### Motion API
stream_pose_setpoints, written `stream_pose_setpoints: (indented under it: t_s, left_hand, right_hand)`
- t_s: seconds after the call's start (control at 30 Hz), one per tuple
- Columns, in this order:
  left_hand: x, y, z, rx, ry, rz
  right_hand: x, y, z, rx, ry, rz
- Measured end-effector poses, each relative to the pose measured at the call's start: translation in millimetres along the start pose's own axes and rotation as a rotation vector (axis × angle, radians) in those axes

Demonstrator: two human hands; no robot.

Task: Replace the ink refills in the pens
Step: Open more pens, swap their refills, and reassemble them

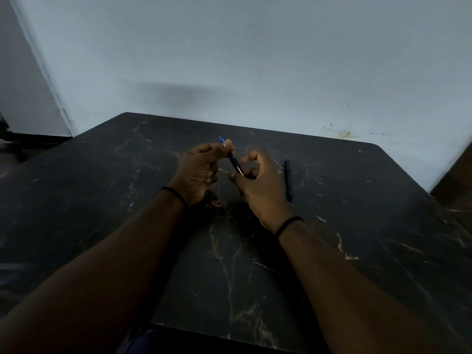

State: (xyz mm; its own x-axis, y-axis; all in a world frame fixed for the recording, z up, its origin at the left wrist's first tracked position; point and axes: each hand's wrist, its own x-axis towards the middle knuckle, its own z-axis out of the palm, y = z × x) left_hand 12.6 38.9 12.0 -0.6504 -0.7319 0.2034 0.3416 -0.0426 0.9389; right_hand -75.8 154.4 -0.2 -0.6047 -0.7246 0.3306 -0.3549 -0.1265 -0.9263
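Note:
A dark pen (235,163) with a blue tip is held tilted above the middle of the table, its tip pointing up and away to the left. My left hand (198,169) pinches it near the blue tip. My right hand (260,185) holds its lower barrel between thumb and fingers. A second dark blue pen (288,180) lies flat on the table just right of my right hand, untouched. The lower end of the held pen is hidden inside my right hand.
The table (357,226) is black marble-patterned with light veins, and its far edge meets a pale wall (255,60). Its near edge runs along the bottom of the view. Both of my wrists wear thin black bands.

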Motion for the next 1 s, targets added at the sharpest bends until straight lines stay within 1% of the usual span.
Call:
stream_pose_setpoints:
  t_s: [0.13,0.23,0.37,0.47,0.57,0.67,0.77,0.9,1.0]
  left_hand:
    - [-2.2,2.3,-0.4,0.028,0.005,-0.011]
    - [-4.5,3.8,1.7,0.05,0.012,-0.014]
    - [-4.4,1.5,3.0,0.066,0.0,0.004]
    - [-3.9,0.5,2.3,0.074,-0.006,0.014]
    - [-4.0,1.5,2.0,0.088,-0.021,-0.001]
    - [-5.2,2.3,2.4,0.105,-0.015,-0.008]
    - [-6.1,1.5,4.2,0.112,-0.026,-0.004]
    - [-4.9,0.3,3.6,0.121,-0.031,-0.005]
    - [-4.7,0.7,2.2,0.125,-0.056,-0.008]
  right_hand:
    - [-0.4,-2.6,2.2,-0.094,-0.021,0.04]
    - [2.7,-0.9,1.3,-0.153,0.012,0.015]
    - [3.2,1.5,-0.3,-0.075,0.041,-0.011]
    - [0.4,1.5,1.0,-0.096,0.05,0.005]
    - [1.5,-1.3,2.4,-0.116,0.018,0.052]
    - [2.8,-1.0,1.0,-0.16,0.03,0.015]
    - [3.3,2.1,-2.0,-0.123,0.039,-0.039]
    - [0.6,3.1,-0.2,-0.135,0.055,-0.024]
    - [0.2,-0.1,0.6,-0.136,0.021,0.019]
